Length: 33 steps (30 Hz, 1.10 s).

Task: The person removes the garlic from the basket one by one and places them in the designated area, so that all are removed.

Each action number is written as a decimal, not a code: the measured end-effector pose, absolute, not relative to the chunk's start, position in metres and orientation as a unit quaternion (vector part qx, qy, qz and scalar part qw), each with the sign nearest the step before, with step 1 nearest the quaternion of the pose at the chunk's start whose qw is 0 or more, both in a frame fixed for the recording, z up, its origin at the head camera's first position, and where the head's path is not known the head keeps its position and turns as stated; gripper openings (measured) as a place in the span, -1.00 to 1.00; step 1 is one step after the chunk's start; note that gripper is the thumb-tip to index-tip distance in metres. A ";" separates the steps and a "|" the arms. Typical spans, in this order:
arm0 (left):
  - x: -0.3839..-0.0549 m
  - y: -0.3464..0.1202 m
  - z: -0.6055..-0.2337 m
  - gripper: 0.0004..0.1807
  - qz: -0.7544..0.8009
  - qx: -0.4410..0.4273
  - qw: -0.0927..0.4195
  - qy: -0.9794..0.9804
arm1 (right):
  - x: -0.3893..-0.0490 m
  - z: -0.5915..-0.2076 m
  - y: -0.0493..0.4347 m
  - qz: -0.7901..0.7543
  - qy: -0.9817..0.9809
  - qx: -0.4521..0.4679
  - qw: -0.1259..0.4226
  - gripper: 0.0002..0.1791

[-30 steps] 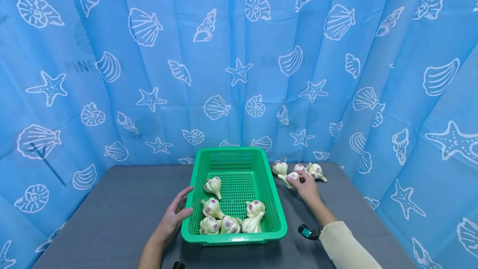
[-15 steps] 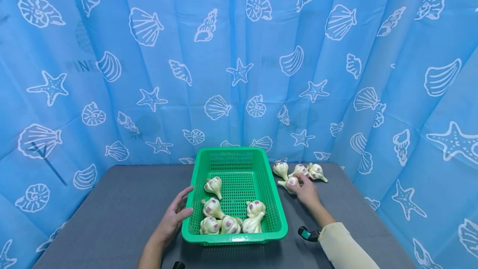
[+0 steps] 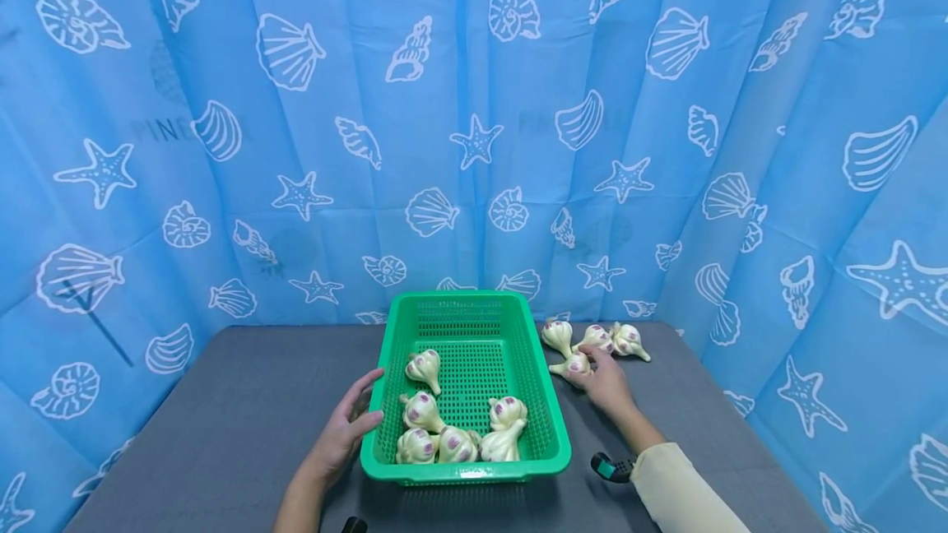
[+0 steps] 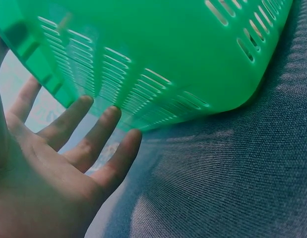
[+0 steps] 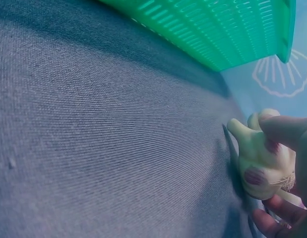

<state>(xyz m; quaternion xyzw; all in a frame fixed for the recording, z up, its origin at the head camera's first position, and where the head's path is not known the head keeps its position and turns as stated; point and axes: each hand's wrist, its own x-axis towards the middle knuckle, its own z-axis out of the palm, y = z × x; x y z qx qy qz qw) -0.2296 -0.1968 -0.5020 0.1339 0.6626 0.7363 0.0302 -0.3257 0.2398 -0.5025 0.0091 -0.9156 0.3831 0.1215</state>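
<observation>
A green slotted plastic basket (image 3: 474,471) holds several white garlic bulbs (image 3: 422,412) with purple patches, mostly gathered near its front end. Along the basket's left side lies my left hand (image 3: 342,430); its fingers (image 4: 96,141) are spread and nearly straight, with the tips at the slotted wall. To the right of the basket, my right hand (image 3: 609,385) pinches a garlic bulb (image 5: 260,161) between thumb and fingers, low over the table. The bulb's stem points left, towards the basket. Other loose bulbs (image 3: 596,339) lie just behind that hand.
A grey cloth-covered table (image 3: 244,418) carries everything. Behind it and at both sides hangs a blue curtain (image 3: 474,146) with white shell prints. A black band device (image 3: 613,464) sits at the right wrist.
My right hand has drawn its garlic bulb slightly towards the front and left, away from the loose bulbs behind it. The left hand and the basket stay in place.
</observation>
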 end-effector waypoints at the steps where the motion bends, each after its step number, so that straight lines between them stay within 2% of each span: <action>1: -0.230 -0.197 -0.502 -0.32 0.735 0.133 0.029 0.665 | -0.326 -0.503 0.240 0.380 -0.917 0.011 0.122 -0.35; 11: -0.229 -0.196 -0.501 -0.32 0.734 0.127 0.024 0.667 | -0.324 -0.505 0.241 0.378 -0.919 0.009 0.110 -0.31; 33: -0.228 -0.196 -0.501 -0.33 0.732 0.141 0.025 0.666 | -0.322 -0.500 0.241 0.378 -0.918 0.019 0.119 -0.35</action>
